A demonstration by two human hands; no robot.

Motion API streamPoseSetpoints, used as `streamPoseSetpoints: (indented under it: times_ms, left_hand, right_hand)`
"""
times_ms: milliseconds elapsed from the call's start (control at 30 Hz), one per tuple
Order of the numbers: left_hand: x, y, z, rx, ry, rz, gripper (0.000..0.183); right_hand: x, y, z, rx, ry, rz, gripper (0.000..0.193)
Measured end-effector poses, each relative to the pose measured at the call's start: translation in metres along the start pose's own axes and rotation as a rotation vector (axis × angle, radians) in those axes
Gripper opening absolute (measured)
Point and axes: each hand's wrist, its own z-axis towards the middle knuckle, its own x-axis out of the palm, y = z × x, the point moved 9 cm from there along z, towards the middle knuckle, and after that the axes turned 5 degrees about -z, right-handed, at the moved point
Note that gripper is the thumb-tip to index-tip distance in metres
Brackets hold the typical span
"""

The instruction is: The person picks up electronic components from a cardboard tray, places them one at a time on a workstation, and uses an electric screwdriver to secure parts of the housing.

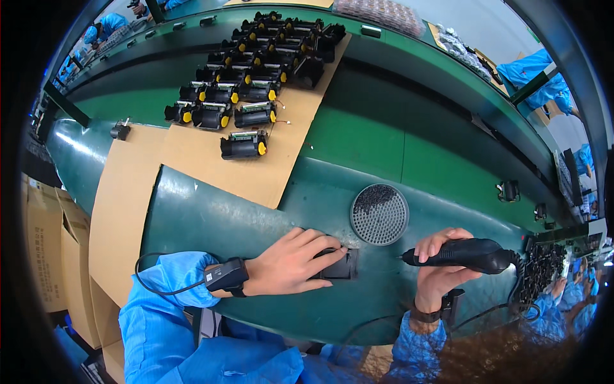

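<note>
My left hand (pixel 295 261) is closed over a black rectangular plastic part (pixel 346 265) lying on the green bench top; the fingers cover much of it. In my right hand (pixel 441 262) is a black electric screwdriver (pixel 476 254), held level, its tip pointing left and apart from the part. Just beyond the two hands stands a round grey tray (pixel 387 232) with many small holes. Small dark screws (pixel 377 197) are heaped on its far left side.
Several black assemblies with yellow knobs (pixel 244 146) stand in rows on a cardboard sheet (pixel 281 168) at the far left. Cardboard boxes (pixel 48 246) are beside the bench on the left. A cable (pixel 492 312) runs along the right side. People in blue work beyond the bench.
</note>
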Motion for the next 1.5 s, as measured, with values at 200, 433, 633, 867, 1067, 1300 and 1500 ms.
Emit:
streamPoseSetpoints:
  times_ms: [200,433,633,867,1067,1300,1500]
  left_hand:
    - [-0.001,0.002,0.003,-0.009,0.007,-0.062,0.065]
    - [-0.002,-0.003,0.007,0.01,0.031,-0.041,0.076]
    - [-0.126,0.015,-0.019,-0.074,-0.378,0.11,0.062]
    - [-0.175,0.072,-0.052,-0.318,-0.387,0.471,0.025]
    - [-0.159,0.071,-0.045,-0.262,-0.328,0.368,0.02]
    - [-0.077,-0.026,-0.001,0.025,-0.12,0.03,0.058]
    - [-0.016,-0.028,0.022,0.069,0.0,0.031,0.056]
  right_hand:
    - [-0.004,-0.003,0.002,0.012,-0.008,0.012,0.085]
    - [-0.011,-0.004,0.001,-0.028,-0.073,0.051,0.084]
    - [-0.012,-0.004,0.0,-0.022,-0.089,0.103,0.081]
    - [-0.004,-0.004,0.0,-0.002,-0.023,0.112,0.082]
    - [-0.01,0.0,0.001,-0.029,-0.038,0.05,0.085]
    - [-0.009,-0.002,0.003,-0.02,-0.073,0.057,0.084]
    - [-0.012,-0.002,0.0,0.013,-0.077,0.048,0.087]
